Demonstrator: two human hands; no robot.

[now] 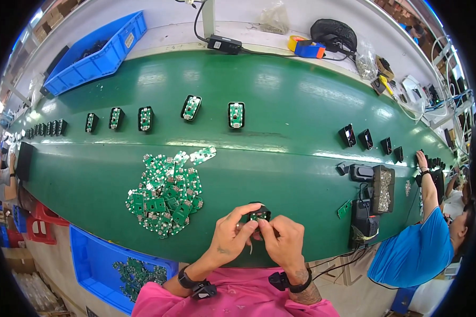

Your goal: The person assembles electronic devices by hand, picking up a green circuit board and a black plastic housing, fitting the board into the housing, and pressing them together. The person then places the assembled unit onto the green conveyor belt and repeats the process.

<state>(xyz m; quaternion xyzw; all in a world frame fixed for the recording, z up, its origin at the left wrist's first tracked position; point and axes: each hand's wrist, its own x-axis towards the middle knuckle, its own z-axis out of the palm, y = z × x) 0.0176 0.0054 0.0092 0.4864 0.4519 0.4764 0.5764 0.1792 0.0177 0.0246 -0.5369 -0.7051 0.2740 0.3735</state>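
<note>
Close in front of me, a small black plastic housing point(267, 213) is held with a green circuit board point(257, 216) at its opening. My left hand point(230, 235) grips the housing from the left, its index finger over the top and thumb at the board. On the other side, my right hand point(284, 242) is closed, thumb and fingertips pressed against the board and the housing's edge. A thin pale strip hangs below my fingers; I cannot tell what it is. Left of my hands lies a heap of loose green circuit boards point(166, 198).
Black housings with boards fitted, such as this one point(236, 115), stand in a row leftward. Several housings point(347, 136) stand right, beyond a tool station point(364, 216) and a tray of small parts point(383, 189). A co-worker's arm point(430, 193) reaches in. Blue bins point(98, 63) sit far left and below.
</note>
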